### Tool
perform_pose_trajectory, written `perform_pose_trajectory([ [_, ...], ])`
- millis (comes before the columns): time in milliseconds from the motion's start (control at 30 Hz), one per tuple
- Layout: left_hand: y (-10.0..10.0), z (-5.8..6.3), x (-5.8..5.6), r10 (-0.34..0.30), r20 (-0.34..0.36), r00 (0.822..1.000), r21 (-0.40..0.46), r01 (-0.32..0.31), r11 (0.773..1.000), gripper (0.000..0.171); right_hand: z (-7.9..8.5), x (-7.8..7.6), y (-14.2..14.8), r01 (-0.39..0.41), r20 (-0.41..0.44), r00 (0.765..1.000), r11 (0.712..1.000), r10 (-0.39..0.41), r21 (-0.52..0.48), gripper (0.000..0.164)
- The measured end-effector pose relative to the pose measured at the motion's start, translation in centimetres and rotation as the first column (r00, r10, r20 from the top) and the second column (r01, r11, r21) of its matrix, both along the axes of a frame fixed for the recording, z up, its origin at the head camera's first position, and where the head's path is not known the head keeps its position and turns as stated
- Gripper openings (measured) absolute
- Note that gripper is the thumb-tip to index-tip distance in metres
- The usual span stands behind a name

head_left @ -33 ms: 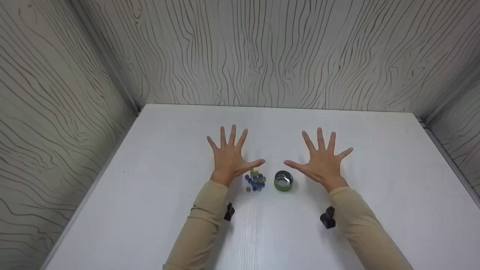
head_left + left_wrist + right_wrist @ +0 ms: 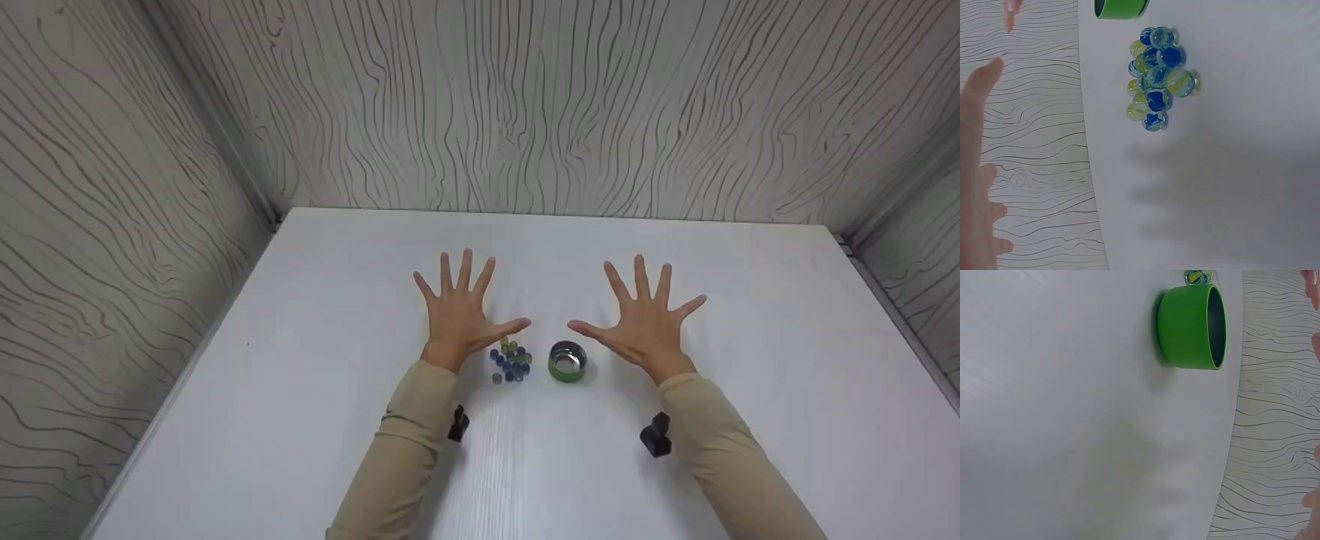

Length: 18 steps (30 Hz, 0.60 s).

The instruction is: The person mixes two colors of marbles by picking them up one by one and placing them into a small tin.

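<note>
Several glass marbles (image 2: 511, 363), blue and yellow-green, lie in a loose cluster on the white table; the left wrist view shows the swirled marbles (image 2: 1158, 101) closely. Beside them on the right stands a small upright cup (image 2: 567, 363), green outside and shiny metal inside. The green cup (image 2: 1190, 327) also shows in the right wrist view. My left hand (image 2: 457, 322) is held above the table with fingers spread, its thumb over the far side of the marbles. My right hand (image 2: 646, 330) is spread likewise, its thumb pointing towards the cup. Neither hand holds anything.
The white table (image 2: 330, 337) ends at a back wall (image 2: 480, 112) with a wood-grain pattern, and similar panels stand at both sides. Black wrist devices (image 2: 656, 435) sit under the beige sleeves (image 2: 405, 450).
</note>
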<state>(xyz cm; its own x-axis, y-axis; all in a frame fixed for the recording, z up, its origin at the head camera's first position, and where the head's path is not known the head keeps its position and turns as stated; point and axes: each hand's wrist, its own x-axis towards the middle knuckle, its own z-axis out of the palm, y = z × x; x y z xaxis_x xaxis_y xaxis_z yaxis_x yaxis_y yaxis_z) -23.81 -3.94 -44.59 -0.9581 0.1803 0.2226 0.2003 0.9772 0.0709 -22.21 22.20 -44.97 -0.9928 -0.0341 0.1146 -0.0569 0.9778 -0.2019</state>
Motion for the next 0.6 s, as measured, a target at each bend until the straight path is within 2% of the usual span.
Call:
perform_pose_trajectory([
  [300, -0.38, -0.07, 0.07, 0.003, -0.009, 1.000, -0.014, -0.003, 1.000, 0.104, 0.07, -0.03, -0.20, -0.001, 0.005, 1.000, 1.000, 0.001, 0.005, 0.109],
  [600, -0.60, -0.28, 0.21, -0.015, 0.013, 1.000, 0.027, 0.014, 1.000, 0.105, 0.06, 0.28, -0.19, 0.002, 0.009, 1.000, 1.000, -0.002, -0.029, 0.108],
])
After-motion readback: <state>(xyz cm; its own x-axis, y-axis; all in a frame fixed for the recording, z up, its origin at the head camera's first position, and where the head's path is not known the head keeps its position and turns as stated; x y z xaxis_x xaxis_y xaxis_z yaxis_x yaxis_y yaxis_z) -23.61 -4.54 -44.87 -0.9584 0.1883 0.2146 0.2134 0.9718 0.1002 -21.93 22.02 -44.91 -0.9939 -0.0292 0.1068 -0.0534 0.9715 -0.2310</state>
